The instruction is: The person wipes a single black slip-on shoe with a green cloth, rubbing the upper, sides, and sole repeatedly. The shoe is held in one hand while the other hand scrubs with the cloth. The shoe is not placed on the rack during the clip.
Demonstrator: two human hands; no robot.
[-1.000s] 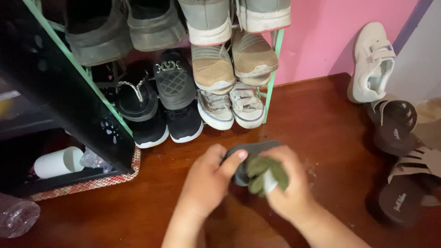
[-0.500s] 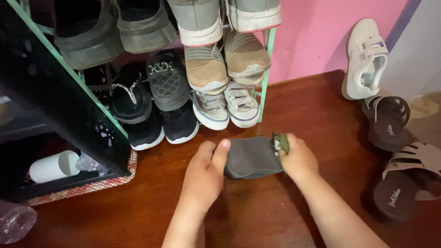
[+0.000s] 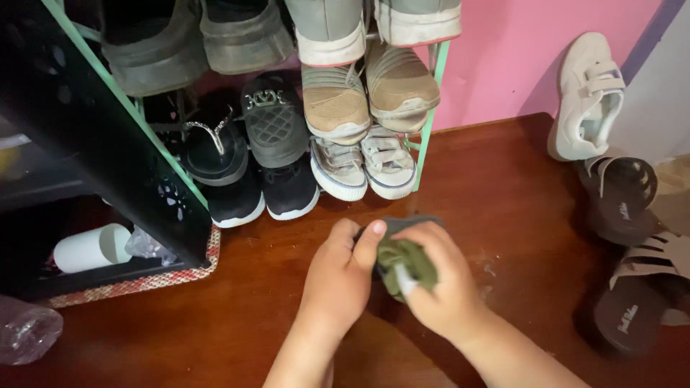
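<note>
Head view looks down on a reddish-brown wooden floor [image 3: 503,208] in front of a green-framed shoe rack [image 3: 429,122]. Low in the middle, the left hand [image 3: 341,276] is curled around the near end of a small dark grey shoe [image 3: 402,221], thumb laid up along its side, so the hand is closed on the shoe. The right hand [image 3: 445,287] presses against the same shoe from the other side with its fingers bunched tightly around an olive-green cloth [image 3: 410,262] (a thin pale strip shows among the folds). Most of the shoe is hidden behind both hands; only its far edge shows, just above the floor in front of the rack.

On the rack's lowest level sit a pair of small grey strap sneakers [image 3: 363,167], a black shoe with a white sole [image 3: 287,190] and a black thong sandal [image 3: 212,147]; tan sneakers [image 3: 370,93] rest above them. A white strap sneaker [image 3: 586,97] leans against the pink wall [image 3: 503,50] at right, with dark sandals [image 3: 622,194] lying near it. At left, a white cylinder [image 3: 92,248] lies under a black shelf unit [image 3: 108,144].
</note>
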